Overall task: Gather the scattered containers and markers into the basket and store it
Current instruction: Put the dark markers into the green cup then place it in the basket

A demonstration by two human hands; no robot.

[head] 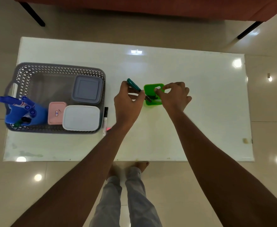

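Slotting a teal marker [133, 86] into the green holder [152, 102] at frame centre.

Left hand [128, 104] pinching the marker mid-barrel, tip down in the holder; right hand [175, 95] gripping the holder's rim to steady it. Probably light, stiff, slick plastic, easily tipped; best lifted by its walls. Left of frame: grey basket [59, 68] already packed with lidded boxes and a blue holder [24, 115]; black marker [105, 118] lying just beside its right wall, clear of both arms.
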